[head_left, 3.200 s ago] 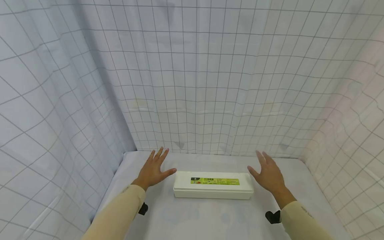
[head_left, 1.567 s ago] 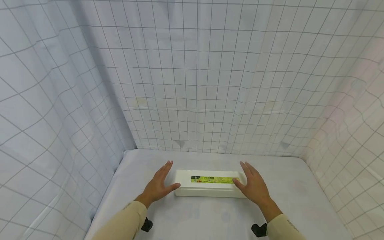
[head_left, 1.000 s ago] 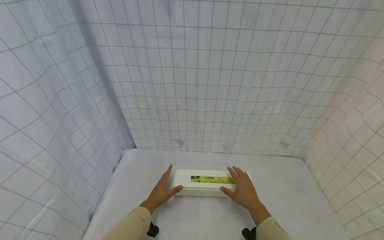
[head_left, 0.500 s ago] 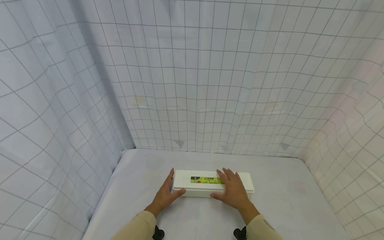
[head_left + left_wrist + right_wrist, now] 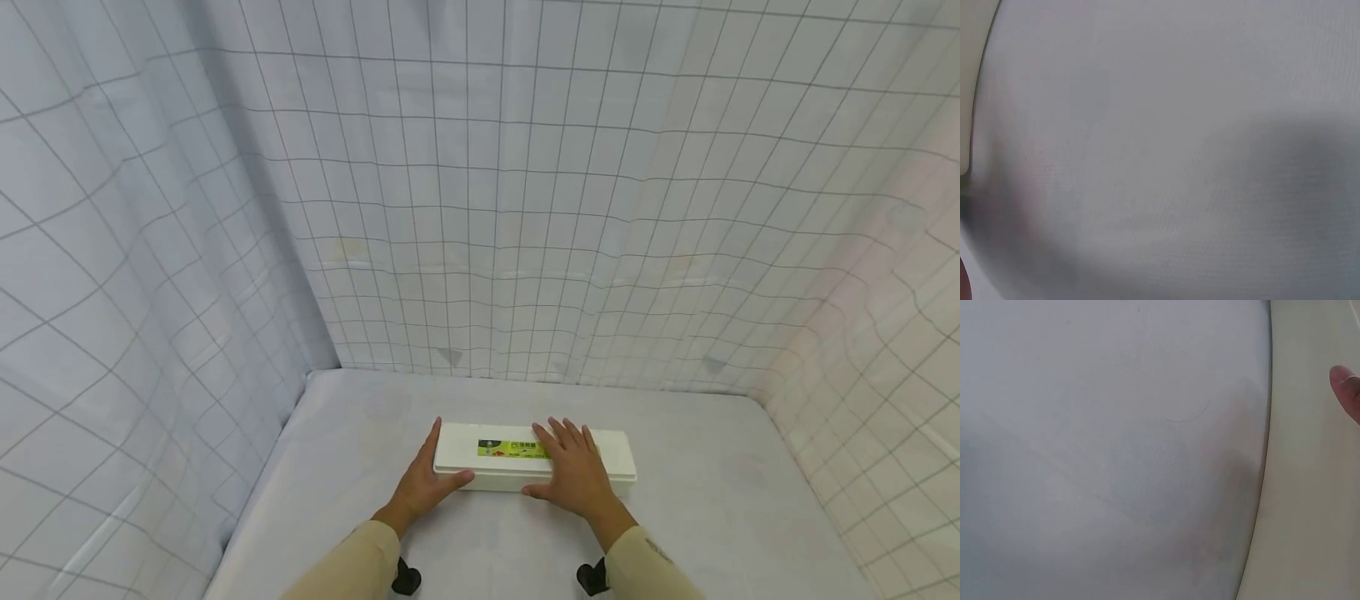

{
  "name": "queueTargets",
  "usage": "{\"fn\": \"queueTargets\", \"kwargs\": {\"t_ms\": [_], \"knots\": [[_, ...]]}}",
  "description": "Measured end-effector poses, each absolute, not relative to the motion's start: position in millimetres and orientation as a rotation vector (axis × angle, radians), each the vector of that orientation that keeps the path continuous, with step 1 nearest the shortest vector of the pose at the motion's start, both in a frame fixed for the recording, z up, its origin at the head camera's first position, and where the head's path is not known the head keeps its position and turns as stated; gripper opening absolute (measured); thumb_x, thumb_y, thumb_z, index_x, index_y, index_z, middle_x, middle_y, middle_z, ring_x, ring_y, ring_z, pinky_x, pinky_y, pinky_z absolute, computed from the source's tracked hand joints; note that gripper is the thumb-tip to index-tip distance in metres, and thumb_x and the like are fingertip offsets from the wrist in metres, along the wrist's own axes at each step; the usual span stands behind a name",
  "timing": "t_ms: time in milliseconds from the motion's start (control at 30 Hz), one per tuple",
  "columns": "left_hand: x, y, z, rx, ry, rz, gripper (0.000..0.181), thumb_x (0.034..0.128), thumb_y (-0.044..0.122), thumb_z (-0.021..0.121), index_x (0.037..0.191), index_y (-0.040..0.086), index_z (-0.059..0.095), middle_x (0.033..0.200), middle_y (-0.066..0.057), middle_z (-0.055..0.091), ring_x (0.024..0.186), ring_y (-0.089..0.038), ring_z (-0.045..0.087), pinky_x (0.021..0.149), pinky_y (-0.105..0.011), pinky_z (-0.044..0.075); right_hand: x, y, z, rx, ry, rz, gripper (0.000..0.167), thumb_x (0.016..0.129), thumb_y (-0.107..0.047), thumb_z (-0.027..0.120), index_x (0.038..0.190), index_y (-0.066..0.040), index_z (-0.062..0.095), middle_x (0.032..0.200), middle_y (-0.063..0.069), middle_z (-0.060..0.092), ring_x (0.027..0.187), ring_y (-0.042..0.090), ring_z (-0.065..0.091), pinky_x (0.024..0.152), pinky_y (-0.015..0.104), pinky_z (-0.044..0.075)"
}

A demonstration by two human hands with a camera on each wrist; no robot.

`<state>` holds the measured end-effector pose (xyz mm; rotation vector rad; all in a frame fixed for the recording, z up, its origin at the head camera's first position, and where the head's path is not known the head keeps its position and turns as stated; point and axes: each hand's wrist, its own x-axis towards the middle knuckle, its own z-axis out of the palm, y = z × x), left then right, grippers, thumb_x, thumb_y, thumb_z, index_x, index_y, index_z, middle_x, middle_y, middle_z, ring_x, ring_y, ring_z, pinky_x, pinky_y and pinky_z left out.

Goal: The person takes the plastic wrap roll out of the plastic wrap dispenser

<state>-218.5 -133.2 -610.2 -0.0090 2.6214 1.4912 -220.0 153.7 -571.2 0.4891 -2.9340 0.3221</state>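
Note:
A long white lidded box [image 5: 617,458] with a yellow-green label [image 5: 510,449] lies on the white cloth. At its left end is the left hand [image 5: 420,486], fingers extended along the end and thumb across the front side. The right hand [image 5: 578,475] lies over the right half of the box, fingers spread on the lid and covering part of the label, thumb at the front side. In the left wrist view, the box's edge [image 5: 974,69] shows at the far left. The right wrist view has the box's side [image 5: 1310,487] at the right, with a thumb tip [image 5: 1344,384] before it.
White cloth [image 5: 495,550] covers the table. A white curtain with a dark grid [image 5: 480,208] stands behind it, and similar curtains rise at the left [image 5: 150,292] and right [image 5: 885,333]. Black wrist-worn devices [image 5: 406,577] show below both hands.
Both hands have moved inward over the last seconds, from beside the box onto it. The right hand has come leftward over the lid; the left hand has come to the left end. The box looks unmoved.

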Motion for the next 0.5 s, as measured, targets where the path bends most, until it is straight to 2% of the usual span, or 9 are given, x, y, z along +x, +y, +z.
{"fn": "queueTargets", "kwargs": {"t_ms": [200,500], "knots": [[-217.6,-133.6,-613.2,-0.020,2.617,1.541,0.122,0.0759,0.057,0.085,0.166,0.028,0.008,0.170,-0.012,0.024,0.156,-0.040,0.023,0.124,-0.064,0.023,-220.9,151.8,-572.5,0.485,-2.948,0.250,0.107,0.065,-0.068,0.086,0.155,-0.026,0.045,0.153,0.006,0.051,0.141,0.032,0.046,0.124,0.058,0.028],[-217.5,-137.1,-621.2,0.010,2.617,1.517,0.132,0.0689,0.052,0.092,0.166,0.024,0.007,0.170,-0.012,0.025,0.156,-0.039,0.025,0.124,-0.062,0.025,-215.8,144.8,-579.0,0.421,-2.952,0.142,0.106,0.064,-0.069,0.086,0.154,-0.030,0.044,0.149,0.008,0.050,0.137,0.033,0.046,0.120,0.057,0.032]]}}
